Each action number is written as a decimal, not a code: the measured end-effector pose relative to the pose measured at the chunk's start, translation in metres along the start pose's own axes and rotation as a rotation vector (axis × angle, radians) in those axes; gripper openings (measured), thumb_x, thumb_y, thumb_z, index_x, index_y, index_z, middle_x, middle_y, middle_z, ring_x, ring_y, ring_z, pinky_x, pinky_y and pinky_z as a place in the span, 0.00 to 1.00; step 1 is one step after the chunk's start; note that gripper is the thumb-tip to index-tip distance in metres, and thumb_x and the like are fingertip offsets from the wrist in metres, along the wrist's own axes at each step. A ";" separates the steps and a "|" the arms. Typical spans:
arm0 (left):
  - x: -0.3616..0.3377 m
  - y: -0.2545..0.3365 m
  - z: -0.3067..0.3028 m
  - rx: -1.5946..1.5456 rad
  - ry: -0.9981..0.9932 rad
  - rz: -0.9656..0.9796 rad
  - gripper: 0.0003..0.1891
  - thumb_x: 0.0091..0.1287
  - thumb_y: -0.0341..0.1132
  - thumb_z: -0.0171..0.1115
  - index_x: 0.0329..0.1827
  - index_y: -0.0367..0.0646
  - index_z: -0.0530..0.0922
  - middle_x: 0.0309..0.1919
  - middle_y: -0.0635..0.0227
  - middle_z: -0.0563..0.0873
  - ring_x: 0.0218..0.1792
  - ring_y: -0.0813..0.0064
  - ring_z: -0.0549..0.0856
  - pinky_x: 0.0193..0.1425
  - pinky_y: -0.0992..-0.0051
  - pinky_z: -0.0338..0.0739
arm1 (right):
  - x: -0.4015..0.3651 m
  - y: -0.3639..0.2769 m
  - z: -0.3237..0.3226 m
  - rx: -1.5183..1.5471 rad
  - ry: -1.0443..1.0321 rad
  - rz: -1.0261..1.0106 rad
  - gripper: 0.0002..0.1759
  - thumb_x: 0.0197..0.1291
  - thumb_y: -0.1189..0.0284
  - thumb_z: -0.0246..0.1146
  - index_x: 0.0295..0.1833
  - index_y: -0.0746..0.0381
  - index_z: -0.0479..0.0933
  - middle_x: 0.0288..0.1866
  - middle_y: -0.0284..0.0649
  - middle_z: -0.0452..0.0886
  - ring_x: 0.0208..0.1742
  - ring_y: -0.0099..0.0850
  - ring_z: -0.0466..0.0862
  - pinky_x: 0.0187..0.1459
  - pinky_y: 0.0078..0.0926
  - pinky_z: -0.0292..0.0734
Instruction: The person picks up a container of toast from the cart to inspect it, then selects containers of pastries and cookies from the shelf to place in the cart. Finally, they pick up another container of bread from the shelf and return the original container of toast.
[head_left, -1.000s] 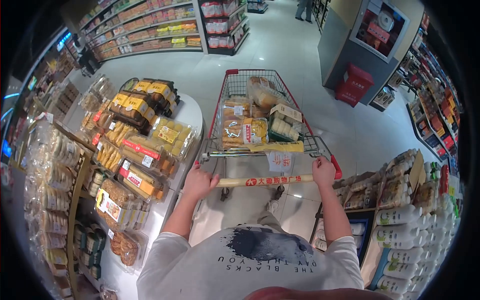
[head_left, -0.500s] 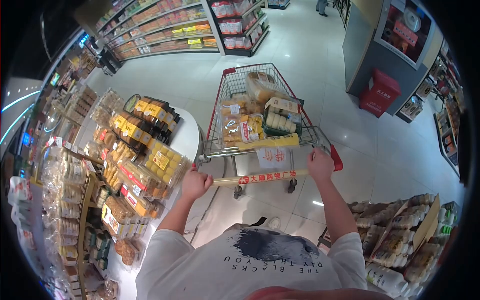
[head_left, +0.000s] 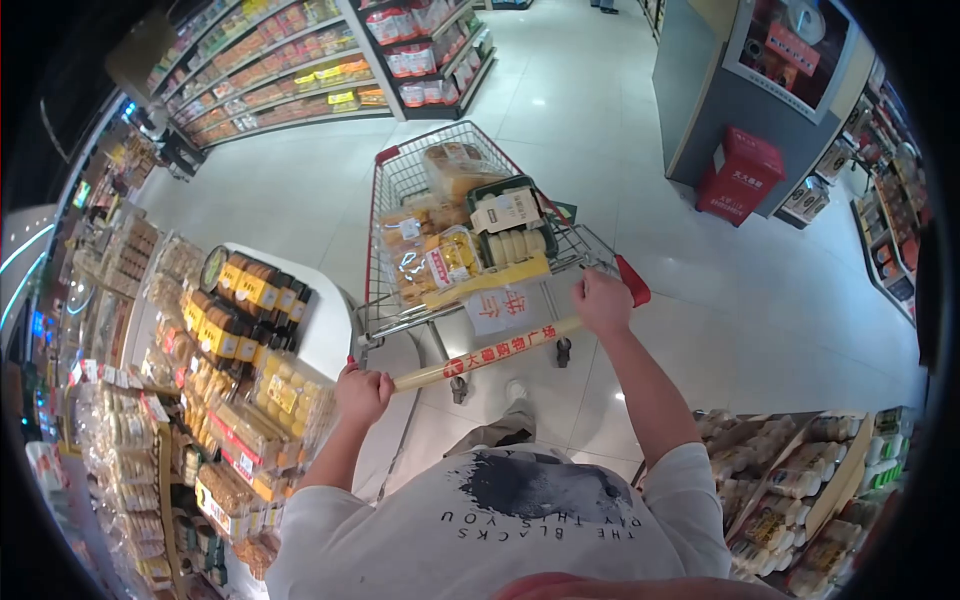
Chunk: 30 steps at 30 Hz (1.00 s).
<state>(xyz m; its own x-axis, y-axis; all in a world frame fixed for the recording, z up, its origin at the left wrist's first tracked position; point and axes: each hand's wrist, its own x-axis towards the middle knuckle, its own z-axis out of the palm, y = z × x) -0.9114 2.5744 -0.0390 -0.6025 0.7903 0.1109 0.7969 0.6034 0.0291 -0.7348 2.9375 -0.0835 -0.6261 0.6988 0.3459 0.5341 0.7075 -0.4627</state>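
My left hand (head_left: 363, 393) is wrapped round the left end of the shopping cart handle (head_left: 490, 355), a cream bar with red lettering. Round its right end, close to the red corner piece, my right hand (head_left: 603, 301) is closed. The wire shopping cart (head_left: 385, 190) with red trim stands tilted to the left in front of me. Inside it lie packs of bread (head_left: 410, 275), a bagged loaf (head_left: 460, 165) and a dark tray of pale rolls (head_left: 517, 247). A yellow strip and a white printed bag (head_left: 500, 308) hang at the cart's near side.
Close on the left is a white round-ended display table (head_left: 325, 320) with boxed pastries. Packaged goods (head_left: 800, 470) fill a stand at right. Ahead are shelves (head_left: 290, 70), a grey pillar (head_left: 690, 90) and a red bin (head_left: 740, 175). Tiled floor runs between; a person's feet show far ahead.
The cart has turned left, its handle now slanting up to the right with both hands still on it. Shelves, pillar and bin have shifted left in view. One of my feet now shows forward.
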 end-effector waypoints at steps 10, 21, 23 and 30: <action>0.090 0.000 0.013 -0.028 0.032 -0.052 0.16 0.59 0.38 0.51 0.15 0.41 0.76 0.16 0.61 0.79 0.24 0.60 0.79 0.52 0.64 0.69 | 0.108 0.021 0.042 0.021 0.026 -0.072 0.08 0.48 0.69 0.59 0.23 0.60 0.70 0.17 0.41 0.75 0.21 0.41 0.78 0.23 0.39 0.72; 0.162 0.018 0.019 -0.021 0.002 -0.162 0.15 0.61 0.35 0.49 0.17 0.41 0.76 0.17 0.60 0.78 0.26 0.60 0.79 0.52 0.63 0.69 | 0.201 0.043 0.074 0.095 -0.056 -0.121 0.08 0.49 0.69 0.59 0.24 0.60 0.70 0.17 0.40 0.74 0.22 0.41 0.77 0.24 0.38 0.71; 0.172 0.027 0.020 -0.013 0.008 -0.190 0.15 0.61 0.36 0.49 0.17 0.41 0.76 0.17 0.61 0.78 0.26 0.60 0.79 0.53 0.63 0.69 | 0.222 0.050 0.079 0.097 -0.073 -0.151 0.08 0.50 0.69 0.59 0.24 0.60 0.70 0.18 0.40 0.74 0.22 0.41 0.78 0.25 0.38 0.72; 0.196 0.070 0.035 0.026 0.037 -0.325 0.15 0.61 0.38 0.50 0.18 0.43 0.76 0.17 0.64 0.78 0.26 0.64 0.79 0.53 0.64 0.69 | 0.286 0.078 0.101 0.172 -0.086 -0.267 0.06 0.49 0.70 0.59 0.25 0.59 0.71 0.17 0.40 0.74 0.22 0.41 0.77 0.24 0.38 0.72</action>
<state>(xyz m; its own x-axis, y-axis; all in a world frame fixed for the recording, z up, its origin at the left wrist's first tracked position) -0.9751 2.7750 -0.0504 -0.8226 0.5520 0.1364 0.5616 0.8263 0.0433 -0.9298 3.1823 -0.1032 -0.7808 0.4744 0.4066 0.2456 0.8314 -0.4984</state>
